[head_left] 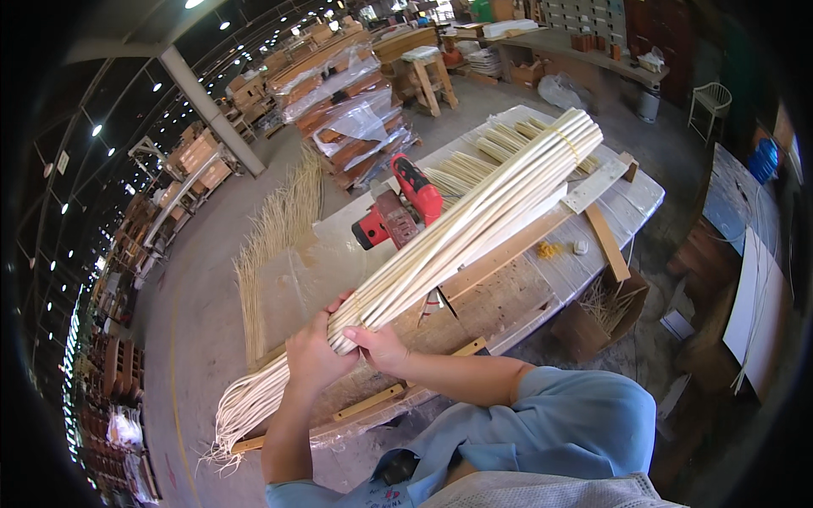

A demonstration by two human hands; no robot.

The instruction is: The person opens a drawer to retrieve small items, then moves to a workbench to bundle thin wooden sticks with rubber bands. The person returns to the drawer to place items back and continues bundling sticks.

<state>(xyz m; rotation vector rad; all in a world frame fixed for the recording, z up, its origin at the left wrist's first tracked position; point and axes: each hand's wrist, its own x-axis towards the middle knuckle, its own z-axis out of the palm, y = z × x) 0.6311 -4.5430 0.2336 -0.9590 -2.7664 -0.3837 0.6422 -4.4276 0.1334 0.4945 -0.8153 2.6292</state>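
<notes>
A long, thick bundle of pale rattan canes (461,233) lies slanting across the worktable, its cut ends at the far right. Thin bands circle it near the far end and close to my hands. My left hand (318,354) is closed around the bundle's nearer part, with some fingers hidden beneath. Close beside it, my right hand (381,349) grips the canes with its thumb on top. Loose tail ends (246,402) fan out past the table's left edge. Just beyond the bundle stands a red and black power saw (398,207), partly covered by the canes.
Shorter cane bundles (466,169) lie on the table's far side. Wooden strips (508,254) run alongside my bundle, with yellow bands (549,251) nearby. A cardboard box (584,326) of offcuts stands at right. More long canes (275,220) lean at left; wrapped stacks (339,106) rise behind.
</notes>
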